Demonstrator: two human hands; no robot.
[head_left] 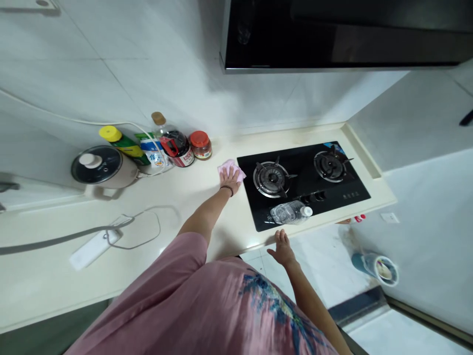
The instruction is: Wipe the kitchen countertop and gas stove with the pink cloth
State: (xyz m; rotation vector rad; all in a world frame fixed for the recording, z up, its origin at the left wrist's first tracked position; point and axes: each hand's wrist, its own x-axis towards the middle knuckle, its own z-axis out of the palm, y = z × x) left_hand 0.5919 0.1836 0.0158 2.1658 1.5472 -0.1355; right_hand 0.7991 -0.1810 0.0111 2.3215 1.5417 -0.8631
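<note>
My left hand (229, 182) lies flat on a pink cloth (226, 163), its fingers spread and pressing it to the pale countertop (185, 197). The cloth is beside the left edge of a black two-burner gas hob (299, 170). My right hand (284, 250) is at the front edge of the counter, below the hob, with its fingers stretched out and nothing in it. Just beyond its fingertips, a clear plastic bottle (288, 213) with a white cap lies on its side across the front of the hob.
Along the wall stand a red-lidded jar (200, 145), a dark sauce bottle (179, 148), a blue-and-white packet (152, 150), a yellow-capped bottle (127, 145) and an electric pot (107, 167). A white power bank-like block (94, 249) with cables lies left. Overhead hangs a black range hood (332, 44); a bucket (369, 266) stands on the floor.
</note>
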